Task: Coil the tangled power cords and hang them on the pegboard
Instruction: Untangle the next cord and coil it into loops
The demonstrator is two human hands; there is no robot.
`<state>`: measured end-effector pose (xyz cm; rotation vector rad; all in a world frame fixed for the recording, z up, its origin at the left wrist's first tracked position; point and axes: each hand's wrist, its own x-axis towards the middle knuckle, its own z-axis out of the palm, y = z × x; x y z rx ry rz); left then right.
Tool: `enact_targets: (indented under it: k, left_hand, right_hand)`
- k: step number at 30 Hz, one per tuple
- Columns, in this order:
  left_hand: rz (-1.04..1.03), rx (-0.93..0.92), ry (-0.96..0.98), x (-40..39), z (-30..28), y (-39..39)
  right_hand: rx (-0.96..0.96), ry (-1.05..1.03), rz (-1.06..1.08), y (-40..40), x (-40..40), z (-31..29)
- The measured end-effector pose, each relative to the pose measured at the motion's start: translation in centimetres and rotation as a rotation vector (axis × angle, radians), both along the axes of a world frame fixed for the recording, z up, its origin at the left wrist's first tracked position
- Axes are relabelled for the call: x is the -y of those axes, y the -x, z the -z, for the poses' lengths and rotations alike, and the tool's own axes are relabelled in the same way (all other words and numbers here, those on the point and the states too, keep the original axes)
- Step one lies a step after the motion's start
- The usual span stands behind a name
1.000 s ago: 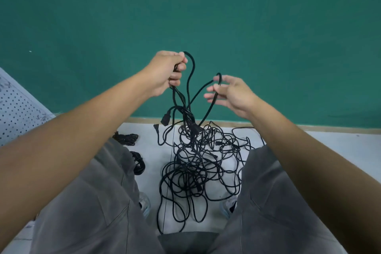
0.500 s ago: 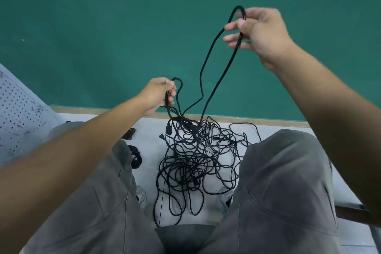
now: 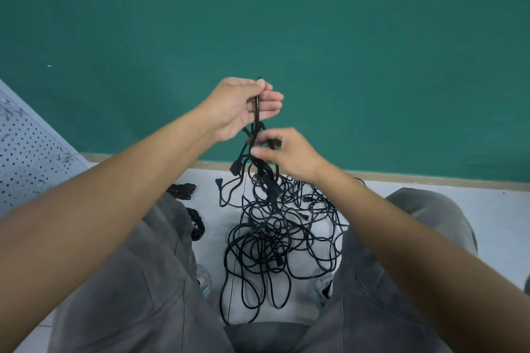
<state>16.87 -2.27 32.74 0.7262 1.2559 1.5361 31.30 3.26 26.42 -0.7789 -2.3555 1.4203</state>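
A tangle of black power cords (image 3: 281, 235) lies on the white floor between my knees. My left hand (image 3: 243, 107) is raised in front of the green wall and holds gathered loops of a black cord (image 3: 257, 112) against its palm, thumb on top, fingers partly extended. Just below it my right hand (image 3: 282, 153) pinches a strand of the same cord, which runs down into the tangle. A two-pin plug (image 3: 219, 181) and a black connector (image 3: 235, 167) dangle at the left of the pile.
A grey pegboard (image 3: 27, 152) leans at the far left. Two coiled black cords (image 3: 182, 190) (image 3: 197, 227) lie on the floor by my left knee. A green wall (image 3: 372, 51) with a tan baseboard stands straight ahead. My grey-trousered legs flank the pile.
My right hand came down from high on the right to just under my left hand. My left hand rose and now holds the cord loop brought to it.
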Motion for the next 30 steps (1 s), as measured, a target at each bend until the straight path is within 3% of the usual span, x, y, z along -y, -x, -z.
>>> enact_targets:
  k: [5, 8, 12, 15, 18, 21, 26, 30]
  left_hand:
    - [-0.060, -0.311, 0.078, 0.4, 2.9, 1.4]
    - [-0.094, -0.663, 0.067, 1.2, 5.7, 1.6]
    - [0.110, -0.938, 0.058, 2.4, 8.8, 1.0]
    - [0.205, -0.865, 0.125, 2.6, 9.3, -0.4]
    - [0.261, -1.027, 0.205, 1.6, 9.5, -1.6]
    - [0.314, -1.115, 0.162, 0.5, 9.3, -1.3]
    - [0.256, -0.940, 0.250, 0.3, 8.0, 2.6]
    - [0.287, -0.776, 0.295, 0.2, 6.9, 3.6]
  right_hand:
    - [-0.052, 0.014, 0.158, -0.3, 0.1, 1.1]
    - [-0.090, 0.016, 0.195, -1.4, -0.8, 0.4]
    - [-0.121, 0.012, 0.192, -2.4, -2.3, -0.9]
    - [-0.144, 0.062, 0.202, -3.1, -3.1, -1.9]
    - [-0.127, 0.100, 0.181, -3.5, -3.1, -2.3]
    - [-0.111, 0.161, 0.236, -4.2, -3.7, -2.5]
    - [-0.028, 0.111, 0.356, -7.1, -5.7, -2.4]
    - [-0.178, 0.301, 0.504, -7.2, -6.4, -1.6]
